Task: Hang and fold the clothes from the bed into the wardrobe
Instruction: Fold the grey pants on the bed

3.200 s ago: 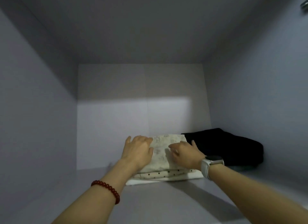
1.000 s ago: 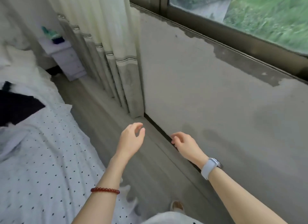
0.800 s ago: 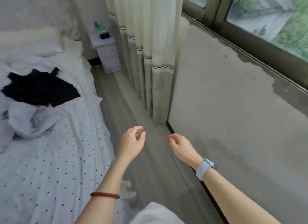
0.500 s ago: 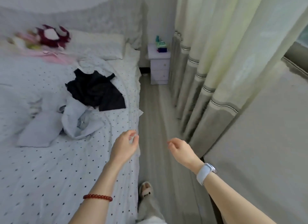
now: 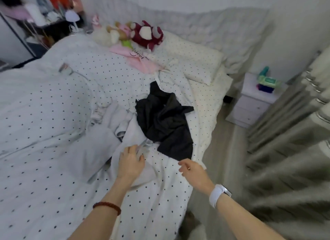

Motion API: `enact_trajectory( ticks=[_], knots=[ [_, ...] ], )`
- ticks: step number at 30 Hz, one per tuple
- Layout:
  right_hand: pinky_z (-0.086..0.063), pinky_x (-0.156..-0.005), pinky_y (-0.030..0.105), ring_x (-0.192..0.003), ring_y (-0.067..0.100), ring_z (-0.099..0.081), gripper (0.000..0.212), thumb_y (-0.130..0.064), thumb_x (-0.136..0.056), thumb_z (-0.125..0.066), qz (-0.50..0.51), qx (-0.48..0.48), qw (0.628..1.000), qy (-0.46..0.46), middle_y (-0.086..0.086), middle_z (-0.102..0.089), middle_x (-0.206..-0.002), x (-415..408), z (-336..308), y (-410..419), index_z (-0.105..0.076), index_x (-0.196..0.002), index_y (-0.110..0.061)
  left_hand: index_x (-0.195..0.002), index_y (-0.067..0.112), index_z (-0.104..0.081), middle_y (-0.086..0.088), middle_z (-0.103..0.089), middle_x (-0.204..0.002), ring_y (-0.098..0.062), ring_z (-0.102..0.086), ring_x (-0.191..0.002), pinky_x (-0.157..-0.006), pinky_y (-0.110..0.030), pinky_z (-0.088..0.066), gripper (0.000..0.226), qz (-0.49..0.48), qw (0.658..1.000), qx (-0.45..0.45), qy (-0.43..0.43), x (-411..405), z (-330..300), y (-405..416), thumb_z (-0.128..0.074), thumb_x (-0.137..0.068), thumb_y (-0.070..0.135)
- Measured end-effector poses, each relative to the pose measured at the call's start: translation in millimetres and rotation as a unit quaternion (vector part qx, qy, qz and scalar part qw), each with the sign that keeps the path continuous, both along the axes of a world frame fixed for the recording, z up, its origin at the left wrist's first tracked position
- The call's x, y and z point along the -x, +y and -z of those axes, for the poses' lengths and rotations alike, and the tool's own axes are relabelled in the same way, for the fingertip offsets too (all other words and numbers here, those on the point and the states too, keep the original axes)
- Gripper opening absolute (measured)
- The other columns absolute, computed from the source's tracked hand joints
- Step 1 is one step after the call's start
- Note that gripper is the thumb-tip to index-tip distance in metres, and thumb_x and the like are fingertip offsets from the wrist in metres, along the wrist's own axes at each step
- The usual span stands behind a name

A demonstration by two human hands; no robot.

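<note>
A crumpled black garment (image 5: 165, 122) lies on the polka-dot bed (image 5: 53, 168), overlapping a pale grey garment (image 5: 125, 136). The left hand (image 5: 131, 162) rests spread on the grey cloth; the right hand (image 5: 192, 170) hovers alongside, loosely curled, holding nothing.

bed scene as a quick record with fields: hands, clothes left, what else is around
left hand: left hand reaching over the pale grey garment, fingers spread; contact blurred
right hand: right hand above the bed's edge, fingers loosely curled, holding nothing
clothes left: black garment crumpled, lying partly on the pale grey one
bed: dotted white duvet, pillow at the head
near pillow: soft toys, pink cloth
beside bed: nightstand, curtain
</note>
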State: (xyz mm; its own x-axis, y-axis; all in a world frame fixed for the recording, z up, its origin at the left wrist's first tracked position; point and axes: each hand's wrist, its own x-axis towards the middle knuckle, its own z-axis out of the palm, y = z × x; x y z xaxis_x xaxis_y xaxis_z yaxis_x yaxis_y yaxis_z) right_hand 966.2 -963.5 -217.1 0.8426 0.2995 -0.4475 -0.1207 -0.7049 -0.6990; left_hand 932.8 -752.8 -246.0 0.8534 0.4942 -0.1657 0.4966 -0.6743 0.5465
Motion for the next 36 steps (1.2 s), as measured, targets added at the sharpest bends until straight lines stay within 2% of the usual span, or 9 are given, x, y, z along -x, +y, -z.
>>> enact_trajectory(
  ticks=[6,9,15,20,23,26,29,31,36],
  knots=[
    [-0.042,-0.056,0.011,-0.081,0.012,-0.056,0.029,-0.019,-0.099,-0.036,-0.112,-0.009,0.992,0.052,0.000,-0.060,-0.096,-90,50,76,-0.054,-0.121,-0.014,-0.147,0.017,-0.014,-0.011,-0.020,-0.150,-0.033,-0.021,-0.136,-0.107,-0.050,-0.027,0.081,-0.070,0.988,-0.036,0.134,-69,50,59,-0.057,-0.085,0.046],
    [-0.048,-0.067,0.022,-0.077,0.015,-0.057,0.029,-0.019,-0.099,-0.036,-0.155,-0.018,0.985,0.072,0.007,-0.063,-0.096,-145,75,119,-0.053,-0.121,-0.015,-0.150,0.017,-0.002,-0.011,-0.031,-0.148,-0.033,-0.036,-0.130,-0.101,-0.043,-0.034,0.081,-0.106,0.976,0.027,0.190,-108,80,86,-0.053,-0.090,0.036],
    [-0.044,-0.101,0.046,-0.125,0.029,-0.046,0.062,-0.041,-0.096,-0.044,-0.111,-0.044,0.955,0.271,0.005,-0.046,-0.133,-222,115,214,-0.022,-0.147,-0.015,-0.118,0.019,-0.064,-0.009,-0.068,-0.110,-0.031,-0.061,-0.100,-0.078,-0.033,-0.045,0.041,-0.083,0.988,0.117,0.059,-122,91,101,-0.046,-0.081,0.025],
    [-0.041,-0.098,0.051,-0.129,0.035,-0.038,0.118,-0.055,-0.062,-0.076,-0.006,-0.028,0.916,0.401,0.002,-0.032,-0.146,-221,141,280,-0.003,-0.149,-0.022,-0.088,0.024,-0.071,0.009,-0.067,-0.085,-0.009,-0.059,-0.077,-0.069,-0.026,-0.045,0.032,-0.043,0.987,0.157,-0.019,-58,60,91,-0.042,-0.076,0.029],
    [-0.049,-0.084,0.040,-0.105,0.031,-0.053,0.075,-0.024,-0.071,-0.070,-0.051,0.018,0.941,0.333,0.012,-0.052,-0.124,-188,149,302,-0.036,-0.136,-0.008,-0.089,0.030,-0.069,0.020,-0.063,-0.090,-0.009,-0.060,-0.084,-0.072,-0.031,-0.050,0.033,-0.024,0.986,0.167,0.004,-14,55,92,-0.048,-0.076,0.010],
    [-0.048,-0.084,0.037,-0.099,0.031,-0.054,0.034,-0.006,-0.091,-0.046,-0.139,0.018,0.958,0.249,0.016,-0.055,-0.114,-149,140,293,-0.046,-0.125,-0.002,-0.098,0.029,-0.071,0.021,-0.053,-0.110,-0.008,-0.056,-0.104,-0.089,-0.033,-0.047,0.027,-0.038,0.972,0.226,0.045,17,53,92,-0.058,-0.077,0.039],
    [-0.039,-0.064,0.024,-0.066,0.014,-0.045,0.018,0.001,-0.092,-0.041,-0.274,-0.010,0.949,0.158,0.005,-0.050,-0.075,-121,104,254,-0.054,-0.087,-0.009,-0.114,0.036,-0.056,0.011,-0.040,-0.131,-0.006,-0.044,-0.120,-0.094,-0.018,-0.040,0.034,-0.133,0.919,0.370,0.038,38,43,90,-0.065,-0.082,0.042],
    [-0.030,-0.052,0.014,-0.056,0.006,-0.032,0.037,0.007,-0.090,-0.042,-0.321,-0.038,0.935,0.146,-0.003,-0.041,-0.060,-104,79,217,-0.040,-0.062,-0.017,-0.129,0.035,-0.043,0.004,-0.038,-0.138,-0.012,-0.046,-0.121,-0.090,-0.020,-0.042,0.050,-0.276,0.861,0.424,-0.044,48,40,87,-0.061,-0.084,0.045],
    [-0.024,-0.045,0.012,-0.055,0.005,-0.032,0.037,0.001,-0.088,-0.043,-0.476,0.070,0.860,0.173,-0.006,-0.039,-0.057,-59,54,127,-0.030,-0.059,-0.018,-0.148,0.017,-0.020,-0.008,-0.035,-0.145,-0.028,-0.044,-0.124,-0.085,-0.034,-0.044,0.073,-0.446,0.747,0.493,-0.024,62,51,66,-0.055,-0.090,0.044]
  ],
)
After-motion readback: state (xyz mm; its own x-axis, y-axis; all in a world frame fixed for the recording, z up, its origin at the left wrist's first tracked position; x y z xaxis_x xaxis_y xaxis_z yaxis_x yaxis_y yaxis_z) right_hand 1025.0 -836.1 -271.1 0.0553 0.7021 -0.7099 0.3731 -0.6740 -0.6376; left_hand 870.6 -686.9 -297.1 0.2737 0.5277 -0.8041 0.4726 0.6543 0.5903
